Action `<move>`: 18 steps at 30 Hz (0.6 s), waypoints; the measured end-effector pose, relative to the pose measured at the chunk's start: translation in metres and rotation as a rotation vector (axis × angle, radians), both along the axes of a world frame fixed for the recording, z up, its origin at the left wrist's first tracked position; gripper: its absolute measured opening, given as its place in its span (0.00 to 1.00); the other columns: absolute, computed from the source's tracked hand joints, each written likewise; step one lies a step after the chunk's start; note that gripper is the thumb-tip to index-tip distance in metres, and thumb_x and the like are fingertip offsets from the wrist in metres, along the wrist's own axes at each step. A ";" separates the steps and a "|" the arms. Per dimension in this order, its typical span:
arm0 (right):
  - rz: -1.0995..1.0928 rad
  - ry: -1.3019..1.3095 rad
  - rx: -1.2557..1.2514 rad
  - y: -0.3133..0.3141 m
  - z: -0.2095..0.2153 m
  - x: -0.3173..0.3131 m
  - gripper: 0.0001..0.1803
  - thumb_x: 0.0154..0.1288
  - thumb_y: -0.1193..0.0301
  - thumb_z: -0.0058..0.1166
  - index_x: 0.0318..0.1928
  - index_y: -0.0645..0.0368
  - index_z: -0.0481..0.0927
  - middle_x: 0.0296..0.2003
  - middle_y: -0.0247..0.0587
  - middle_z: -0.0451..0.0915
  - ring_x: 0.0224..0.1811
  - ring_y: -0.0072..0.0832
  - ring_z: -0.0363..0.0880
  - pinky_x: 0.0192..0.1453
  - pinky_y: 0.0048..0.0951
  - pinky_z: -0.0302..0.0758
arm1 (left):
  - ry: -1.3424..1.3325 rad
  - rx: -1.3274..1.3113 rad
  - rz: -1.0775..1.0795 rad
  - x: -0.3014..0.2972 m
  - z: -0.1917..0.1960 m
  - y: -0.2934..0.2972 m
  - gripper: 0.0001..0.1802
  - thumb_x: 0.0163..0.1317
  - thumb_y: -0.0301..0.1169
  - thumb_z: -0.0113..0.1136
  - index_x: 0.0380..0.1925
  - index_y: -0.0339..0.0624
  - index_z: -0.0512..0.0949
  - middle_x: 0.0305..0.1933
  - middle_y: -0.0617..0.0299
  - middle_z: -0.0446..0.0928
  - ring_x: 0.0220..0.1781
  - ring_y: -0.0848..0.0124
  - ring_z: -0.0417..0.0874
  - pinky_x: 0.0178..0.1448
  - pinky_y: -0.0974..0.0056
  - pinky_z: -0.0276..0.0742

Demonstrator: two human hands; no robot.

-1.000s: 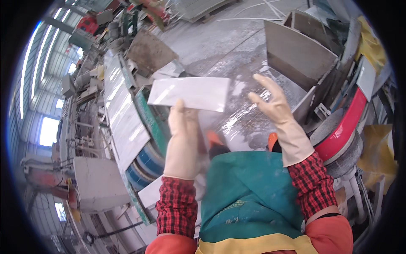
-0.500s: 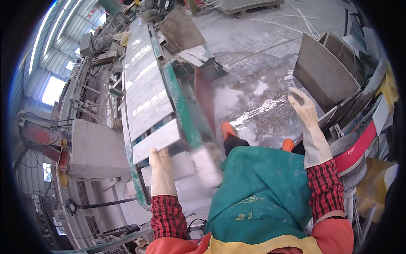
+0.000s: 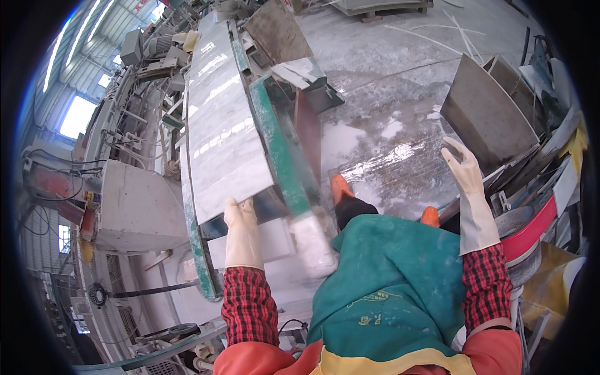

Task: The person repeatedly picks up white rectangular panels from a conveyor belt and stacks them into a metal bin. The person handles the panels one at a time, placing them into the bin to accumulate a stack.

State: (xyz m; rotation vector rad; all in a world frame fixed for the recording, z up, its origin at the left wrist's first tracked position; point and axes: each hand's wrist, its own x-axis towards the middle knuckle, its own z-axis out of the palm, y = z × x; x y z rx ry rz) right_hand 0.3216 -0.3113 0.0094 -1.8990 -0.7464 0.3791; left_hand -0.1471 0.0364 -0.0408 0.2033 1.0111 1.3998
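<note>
My left hand [image 3: 242, 226], in a cream rubber glove, is at the near edge of a pale, wet, grey-white stone slab [image 3: 228, 150] on a long machine bed. Its fingers are closed at that edge; the fingertips' undersides are hidden. Just below the hand lies a smaller white slab piece [image 3: 272, 240], partly covered by the glove and wrist. My right hand [image 3: 464, 164], gloved alike, hangs in the air over the floor on the right. Its fingers are apart and slightly curved, with nothing in them.
A green rail [image 3: 275, 144] runs along the bed's right side, ending in a white wrapped block [image 3: 312, 247]. Grey boards [image 3: 487, 106] lean at the right, near a red-rimmed tub [image 3: 531, 231]. A concrete-coloured block [image 3: 140, 203] stands left. The floor [image 3: 400, 150] is wet.
My left hand has moved forward, and the separate slab piece under it has slid up against the larger slab, closing the dark gap. My right hand stays raised and open. The view has shifted slightly.
</note>
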 end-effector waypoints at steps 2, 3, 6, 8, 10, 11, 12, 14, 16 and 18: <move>0.001 0.010 -0.009 0.001 0.005 0.000 0.25 0.68 0.63 0.63 0.62 0.60 0.81 0.58 0.46 0.83 0.62 0.32 0.80 0.68 0.29 0.71 | 0.024 0.006 -0.002 0.004 0.008 -0.004 0.22 0.79 0.29 0.40 0.66 0.28 0.60 0.67 0.40 0.70 0.64 0.43 0.77 0.64 0.40 0.83; 0.009 0.031 0.002 0.001 0.003 0.000 0.25 0.68 0.63 0.62 0.62 0.60 0.80 0.58 0.46 0.83 0.62 0.31 0.80 0.68 0.29 0.71 | 0.034 0.008 0.006 0.007 0.011 -0.007 0.21 0.79 0.30 0.40 0.66 0.29 0.62 0.67 0.41 0.70 0.65 0.43 0.76 0.65 0.39 0.82; 0.026 0.064 0.043 0.002 0.000 0.002 0.25 0.69 0.64 0.62 0.63 0.62 0.79 0.59 0.46 0.83 0.62 0.31 0.80 0.68 0.29 0.71 | 0.043 0.010 0.010 0.006 0.010 -0.004 0.21 0.80 0.32 0.39 0.66 0.29 0.62 0.68 0.42 0.70 0.67 0.44 0.75 0.67 0.39 0.81; 0.034 0.058 0.063 0.004 -0.002 0.001 0.26 0.69 0.64 0.62 0.63 0.63 0.79 0.59 0.46 0.83 0.62 0.30 0.80 0.68 0.29 0.71 | 0.058 0.012 0.002 0.003 0.006 -0.003 0.21 0.80 0.33 0.40 0.66 0.29 0.62 0.69 0.43 0.69 0.67 0.45 0.75 0.68 0.40 0.80; 0.025 0.075 0.058 0.004 0.005 0.000 0.26 0.69 0.64 0.62 0.63 0.63 0.78 0.59 0.46 0.82 0.63 0.31 0.80 0.69 0.29 0.71 | 0.085 0.023 -0.007 0.003 0.003 -0.002 0.22 0.81 0.33 0.40 0.66 0.29 0.62 0.69 0.43 0.69 0.67 0.45 0.75 0.68 0.40 0.80; 0.022 0.084 0.056 0.004 0.007 -0.001 0.26 0.69 0.64 0.62 0.63 0.63 0.78 0.59 0.46 0.82 0.63 0.31 0.80 0.69 0.29 0.71 | 0.084 0.030 -0.018 0.003 0.002 -0.002 0.22 0.81 0.33 0.40 0.66 0.28 0.62 0.68 0.43 0.69 0.67 0.45 0.75 0.68 0.41 0.81; 0.021 0.084 0.056 0.003 0.005 -0.001 0.26 0.69 0.64 0.62 0.63 0.63 0.78 0.59 0.46 0.82 0.63 0.31 0.80 0.69 0.29 0.71 | 0.084 0.038 -0.028 0.003 0.002 -0.003 0.22 0.81 0.33 0.40 0.66 0.28 0.62 0.68 0.43 0.70 0.67 0.45 0.75 0.68 0.41 0.81; 0.025 0.079 0.059 0.003 0.004 0.002 0.26 0.69 0.64 0.61 0.63 0.63 0.78 0.59 0.46 0.82 0.63 0.31 0.79 0.69 0.29 0.71 | 0.073 0.041 -0.014 0.001 0.001 -0.002 0.22 0.81 0.33 0.40 0.65 0.28 0.62 0.68 0.44 0.70 0.66 0.45 0.76 0.67 0.41 0.82; 0.032 0.102 0.063 0.004 0.001 0.003 0.26 0.69 0.64 0.61 0.64 0.63 0.78 0.59 0.46 0.82 0.63 0.31 0.79 0.69 0.29 0.71 | 0.057 0.026 0.031 0.002 0.002 0.001 0.21 0.80 0.32 0.39 0.65 0.28 0.63 0.67 0.44 0.71 0.65 0.45 0.77 0.66 0.42 0.83; 0.044 0.093 0.049 0.007 0.000 0.003 0.26 0.69 0.64 0.62 0.64 0.63 0.78 0.59 0.46 0.82 0.63 0.31 0.79 0.68 0.29 0.71 | 0.076 -0.023 0.019 0.005 0.008 0.004 0.22 0.78 0.31 0.44 0.65 0.28 0.63 0.64 0.42 0.72 0.62 0.44 0.78 0.64 0.43 0.84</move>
